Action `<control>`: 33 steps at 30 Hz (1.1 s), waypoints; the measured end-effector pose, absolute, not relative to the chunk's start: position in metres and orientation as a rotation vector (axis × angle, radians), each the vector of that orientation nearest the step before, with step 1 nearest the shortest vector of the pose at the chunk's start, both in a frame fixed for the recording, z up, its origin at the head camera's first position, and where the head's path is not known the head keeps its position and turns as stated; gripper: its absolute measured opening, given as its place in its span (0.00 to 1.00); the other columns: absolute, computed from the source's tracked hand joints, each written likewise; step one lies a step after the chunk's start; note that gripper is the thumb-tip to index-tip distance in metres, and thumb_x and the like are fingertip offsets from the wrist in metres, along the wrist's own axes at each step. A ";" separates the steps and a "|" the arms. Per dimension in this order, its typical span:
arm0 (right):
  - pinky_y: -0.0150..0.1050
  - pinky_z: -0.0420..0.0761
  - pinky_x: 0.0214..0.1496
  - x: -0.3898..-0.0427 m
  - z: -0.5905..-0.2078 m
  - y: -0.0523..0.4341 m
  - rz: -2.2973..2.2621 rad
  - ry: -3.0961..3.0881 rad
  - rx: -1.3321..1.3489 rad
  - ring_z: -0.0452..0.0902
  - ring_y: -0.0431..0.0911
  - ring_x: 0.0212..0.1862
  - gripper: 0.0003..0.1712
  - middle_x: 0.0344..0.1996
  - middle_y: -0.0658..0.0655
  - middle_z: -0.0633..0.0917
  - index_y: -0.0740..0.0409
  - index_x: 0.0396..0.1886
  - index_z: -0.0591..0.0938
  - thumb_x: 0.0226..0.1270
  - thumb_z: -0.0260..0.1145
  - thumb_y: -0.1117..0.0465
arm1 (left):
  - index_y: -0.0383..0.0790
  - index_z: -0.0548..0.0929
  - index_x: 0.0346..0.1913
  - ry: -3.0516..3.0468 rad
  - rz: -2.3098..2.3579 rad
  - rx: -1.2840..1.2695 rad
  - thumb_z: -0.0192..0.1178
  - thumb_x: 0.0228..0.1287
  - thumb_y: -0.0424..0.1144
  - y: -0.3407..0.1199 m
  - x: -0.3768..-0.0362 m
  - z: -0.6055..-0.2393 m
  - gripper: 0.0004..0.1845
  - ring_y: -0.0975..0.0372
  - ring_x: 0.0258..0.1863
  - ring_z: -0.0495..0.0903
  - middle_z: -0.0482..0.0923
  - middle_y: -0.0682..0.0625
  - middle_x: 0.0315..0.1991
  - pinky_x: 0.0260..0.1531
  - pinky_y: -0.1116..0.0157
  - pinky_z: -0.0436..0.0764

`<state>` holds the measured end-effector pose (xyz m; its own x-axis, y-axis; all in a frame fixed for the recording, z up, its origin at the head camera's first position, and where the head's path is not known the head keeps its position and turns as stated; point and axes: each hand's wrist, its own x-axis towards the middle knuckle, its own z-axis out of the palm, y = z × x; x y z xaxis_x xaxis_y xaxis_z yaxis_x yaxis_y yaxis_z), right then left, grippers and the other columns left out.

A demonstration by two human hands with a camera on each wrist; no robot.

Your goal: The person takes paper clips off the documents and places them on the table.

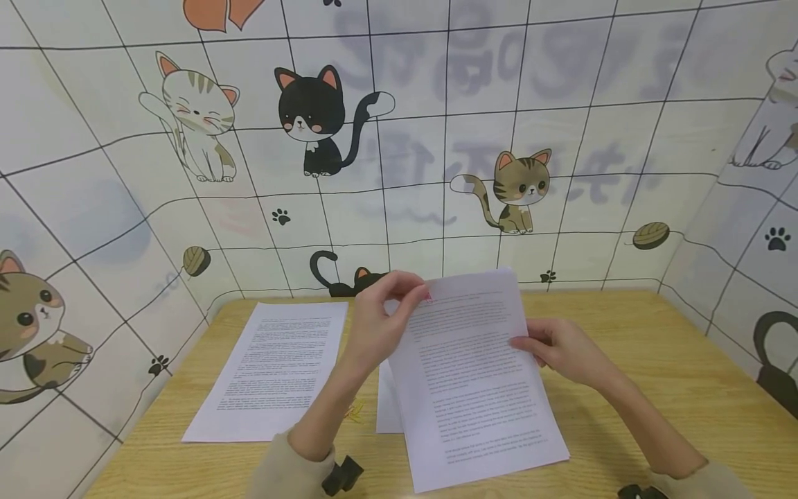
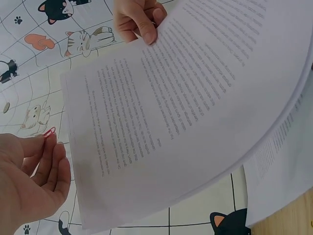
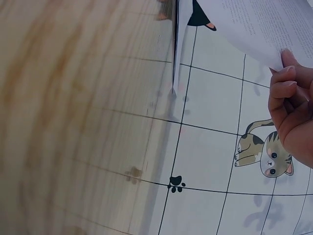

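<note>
My left hand (image 1: pixel 379 319) pinches a small red paper clip (image 2: pixel 49 132) between thumb and fingertips. In the left wrist view the clip is just off the edge of a thin stack of printed sheets (image 1: pixel 467 388). My right hand (image 1: pixel 564 350) grips that stack by its right side, thumb on the front. The sheets are held up and tilted over the table, and they bend in the left wrist view. In the right wrist view, the right hand's fingers (image 3: pixel 283 90) curl at the paper's edge.
More printed sheets (image 1: pixel 274 367) lie on the wooden table (image 1: pixel 636 367) at the left. Another white sheet (image 1: pixel 388 409) lies partly under the raised stack. Small yellow items (image 1: pixel 355 410), perhaps paper clips, show beside the left forearm. A cat-patterned wall covering (image 1: pixel 411 208) stands behind the table.
</note>
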<state>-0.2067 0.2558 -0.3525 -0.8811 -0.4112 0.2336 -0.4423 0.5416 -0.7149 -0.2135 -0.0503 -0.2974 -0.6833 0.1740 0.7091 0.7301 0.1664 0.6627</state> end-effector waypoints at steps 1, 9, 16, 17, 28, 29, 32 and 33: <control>0.29 0.58 0.19 -0.207 -0.353 0.256 1.285 -2.723 0.756 0.62 0.35 0.17 0.08 0.21 0.47 0.81 0.62 0.47 0.85 0.72 0.66 0.65 | 0.37 0.86 0.38 -1.983 -1.533 -0.853 0.66 0.67 0.33 -0.053 -0.214 -0.299 0.02 0.59 0.32 0.82 0.85 0.48 0.32 0.37 0.68 0.78; 0.29 0.58 0.19 -0.207 -0.353 0.256 1.282 -2.728 0.750 0.63 0.35 0.17 0.08 0.20 0.47 0.80 0.63 0.47 0.85 0.71 0.66 0.66 | 0.39 0.86 0.41 -2.063 -1.516 -0.841 0.67 0.67 0.32 -0.068 -0.214 -0.307 0.02 0.53 0.33 0.82 0.85 0.44 0.32 0.38 0.67 0.79; 0.29 0.58 0.18 -0.207 -0.353 0.255 1.284 -2.722 0.755 0.62 0.35 0.17 0.08 0.17 0.47 0.77 0.62 0.46 0.85 0.71 0.66 0.65 | 0.40 0.86 0.41 -2.145 -1.449 -0.803 0.67 0.66 0.32 -0.079 -0.211 -0.315 0.03 0.63 0.32 0.81 0.86 0.54 0.32 0.38 0.66 0.80; 0.29 0.58 0.18 -0.207 -0.353 0.255 1.287 -2.722 0.757 0.62 0.35 0.17 0.08 0.17 0.47 0.77 0.62 0.46 0.85 0.72 0.66 0.65 | 0.40 0.86 0.41 -2.153 -1.443 -0.805 0.67 0.66 0.31 -0.081 -0.210 -0.316 0.03 0.63 0.32 0.81 0.86 0.54 0.32 0.38 0.66 0.80; 0.29 0.57 0.18 -0.207 -0.354 0.256 1.303 -2.714 0.754 0.61 0.34 0.17 0.07 0.17 0.46 0.76 0.62 0.46 0.85 0.71 0.66 0.65 | 0.40 0.84 0.39 -2.268 -1.370 -0.833 0.66 0.66 0.29 -0.103 -0.207 -0.332 0.04 0.63 0.31 0.81 0.84 0.55 0.32 0.38 0.67 0.81; 0.29 0.57 0.18 -0.207 -0.354 0.256 1.303 -2.716 0.751 0.61 0.34 0.17 0.07 0.17 0.47 0.76 0.62 0.46 0.85 0.71 0.66 0.65 | 0.40 0.84 0.39 -2.285 -1.363 -0.830 0.66 0.66 0.29 -0.105 -0.207 -0.333 0.03 0.62 0.31 0.81 0.84 0.55 0.32 0.38 0.67 0.81; 0.29 0.57 0.18 -0.207 -0.354 0.256 1.301 -2.719 0.749 0.61 0.35 0.17 0.08 0.17 0.47 0.77 0.62 0.46 0.85 0.72 0.66 0.65 | 0.40 0.85 0.39 -2.327 -1.347 -0.828 0.66 0.66 0.29 -0.111 -0.206 -0.337 0.03 0.62 0.31 0.82 0.84 0.55 0.31 0.37 0.68 0.81; 0.29 0.57 0.18 -0.207 -0.354 0.256 1.302 -2.721 0.749 0.62 0.35 0.17 0.08 0.18 0.47 0.78 0.62 0.47 0.85 0.72 0.66 0.65 | 0.40 0.84 0.39 -2.336 -1.343 -0.833 0.66 0.66 0.29 -0.113 -0.206 -0.339 0.03 0.63 0.31 0.82 0.84 0.55 0.31 0.36 0.68 0.81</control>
